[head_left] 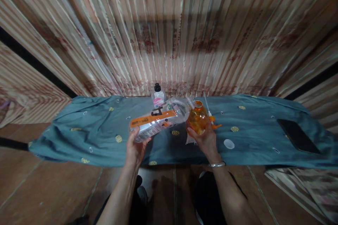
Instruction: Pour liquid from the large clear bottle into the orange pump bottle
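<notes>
My left hand [137, 144] is closed around the base of a clear plastic bottle [158, 121] with an orange label. The bottle lies tilted nearly flat, its neck end pointing right. My right hand [205, 139] grips an orange see-through bottle [196, 121] that has an open round mouth. The clear bottle's right end is close to the orange bottle; whether they touch, I cannot tell. Just right of the orange bottle lies an orange pump top [212, 119] with a pale tube. Behind the clear bottle stands a small bottle [158, 97] with a black cap and pink label.
A teal patterned cloth [97, 130] covers the narrow table. A whitish round disc [229, 143] lies right of my right hand, and a dark phone [298, 136] is near the right end. A striped curtain [169, 35] hangs behind.
</notes>
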`<action>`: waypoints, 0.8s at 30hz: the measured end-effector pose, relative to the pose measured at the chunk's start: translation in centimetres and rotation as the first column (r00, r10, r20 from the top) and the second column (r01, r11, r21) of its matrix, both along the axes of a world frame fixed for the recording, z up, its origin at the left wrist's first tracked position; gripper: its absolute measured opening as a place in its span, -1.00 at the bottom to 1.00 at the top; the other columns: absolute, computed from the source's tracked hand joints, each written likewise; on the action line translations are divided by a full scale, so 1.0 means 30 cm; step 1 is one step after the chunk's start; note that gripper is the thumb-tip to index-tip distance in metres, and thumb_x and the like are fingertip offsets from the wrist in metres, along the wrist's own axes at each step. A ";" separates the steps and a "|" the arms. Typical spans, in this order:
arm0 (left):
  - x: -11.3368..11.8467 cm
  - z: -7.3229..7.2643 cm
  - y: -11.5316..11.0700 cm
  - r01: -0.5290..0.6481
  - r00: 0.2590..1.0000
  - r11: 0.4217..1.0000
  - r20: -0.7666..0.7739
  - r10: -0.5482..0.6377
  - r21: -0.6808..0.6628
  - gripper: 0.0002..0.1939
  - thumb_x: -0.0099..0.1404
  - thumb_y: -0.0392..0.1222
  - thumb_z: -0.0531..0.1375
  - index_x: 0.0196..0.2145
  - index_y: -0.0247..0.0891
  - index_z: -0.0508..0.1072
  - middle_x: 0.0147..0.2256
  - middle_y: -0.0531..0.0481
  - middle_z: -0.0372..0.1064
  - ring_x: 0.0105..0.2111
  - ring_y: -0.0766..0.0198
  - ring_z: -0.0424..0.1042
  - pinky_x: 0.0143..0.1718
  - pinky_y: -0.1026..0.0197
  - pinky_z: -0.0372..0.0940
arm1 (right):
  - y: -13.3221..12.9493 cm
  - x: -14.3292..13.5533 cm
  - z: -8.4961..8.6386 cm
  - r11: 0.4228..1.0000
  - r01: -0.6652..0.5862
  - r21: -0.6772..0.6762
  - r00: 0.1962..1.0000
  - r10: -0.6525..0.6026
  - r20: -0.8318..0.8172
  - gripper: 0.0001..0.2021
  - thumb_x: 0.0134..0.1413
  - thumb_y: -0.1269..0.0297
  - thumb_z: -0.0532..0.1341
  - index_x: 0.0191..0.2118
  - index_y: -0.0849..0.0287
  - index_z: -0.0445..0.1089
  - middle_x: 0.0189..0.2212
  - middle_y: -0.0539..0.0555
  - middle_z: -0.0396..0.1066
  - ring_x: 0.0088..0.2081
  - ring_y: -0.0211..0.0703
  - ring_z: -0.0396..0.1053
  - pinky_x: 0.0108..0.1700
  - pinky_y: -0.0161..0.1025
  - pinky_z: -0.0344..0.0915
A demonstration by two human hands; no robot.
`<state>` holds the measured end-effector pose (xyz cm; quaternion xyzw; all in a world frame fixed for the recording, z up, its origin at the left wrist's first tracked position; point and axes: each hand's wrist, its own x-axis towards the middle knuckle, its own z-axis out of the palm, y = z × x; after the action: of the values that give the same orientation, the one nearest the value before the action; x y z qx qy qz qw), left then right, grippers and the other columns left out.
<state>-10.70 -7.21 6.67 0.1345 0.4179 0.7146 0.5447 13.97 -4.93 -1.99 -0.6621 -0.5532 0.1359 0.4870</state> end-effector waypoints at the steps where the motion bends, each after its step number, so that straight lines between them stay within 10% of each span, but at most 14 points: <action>1: 0.000 0.000 -0.001 0.006 1.000 1.000 0.000 -0.006 -0.001 -0.63 -0.18 -0.20 0.43 -0.35 -0.26 0.51 -0.41 0.02 0.59 -0.53 0.25 0.53 -0.67 0.28 0.45 | -0.001 0.001 0.001 1.000 -0.007 0.000 1.000 0.007 -0.005 -0.12 -0.05 -0.27 0.32 0.24 0.28 0.23 0.00 0.36 0.54 0.00 0.27 0.55 -0.01 0.14 0.50; 24: -0.062 0.030 0.054 0.048 0.995 0.999 -0.091 -0.047 0.000 -0.72 0.03 -0.14 0.38 -0.28 -0.22 0.50 -0.43 0.06 0.54 -0.56 0.31 0.49 -0.68 0.39 0.34 | 0.042 0.027 0.055 0.983 -0.182 -0.033 0.983 0.183 0.012 -0.29 -0.09 -0.12 0.39 0.13 0.18 0.33 0.03 0.26 0.54 0.05 0.17 0.51 0.09 0.11 0.43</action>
<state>-12.57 -5.59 7.58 0.1776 0.4381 0.6950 0.5417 14.78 -3.68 -0.33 -0.6173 -0.6129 0.1838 0.4578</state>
